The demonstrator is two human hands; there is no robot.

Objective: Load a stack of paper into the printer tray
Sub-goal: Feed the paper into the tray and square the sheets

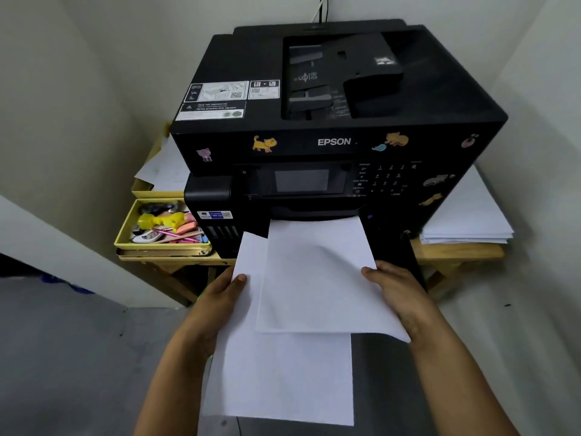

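A black Epson printer [333, 99] stands on a wooden table. White paper lies in two offset layers in front of it. The upper sheets [314, 278] reach with their far edge into the slot at the printer's lower front. The lower sheets [279, 379] stick out toward me. My left hand [220, 297] grips the lower sheets' left edge, thumb on top. My right hand [396, 291] holds the upper sheets' right edge, thumb on top. The dark pulled-out tray [399, 256] shows beside my right hand; most of it is hidden under the paper.
A yellow tray [125, 234] of pens and small items sits left of the printer, with another paper-filled tray behind it. A spare paper stack [468, 215] lies on the wooden table [456, 253] at the right. White walls close in on both sides.
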